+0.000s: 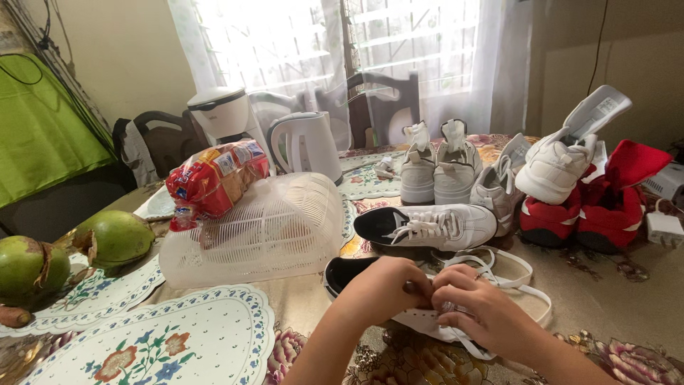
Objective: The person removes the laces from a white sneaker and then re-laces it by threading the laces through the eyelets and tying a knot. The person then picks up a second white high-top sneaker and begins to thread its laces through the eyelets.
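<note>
Both hands, left hand and right hand, pinch lace over white sneaker.

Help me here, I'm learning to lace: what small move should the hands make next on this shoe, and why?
Probably pull the lace end through the eyelet that both hands are pinching. The left hand and right hand meet over the white shoe, and long slack loops of lace lie loose on the table beside it. Which eyelet it is cannot be told.
</note>
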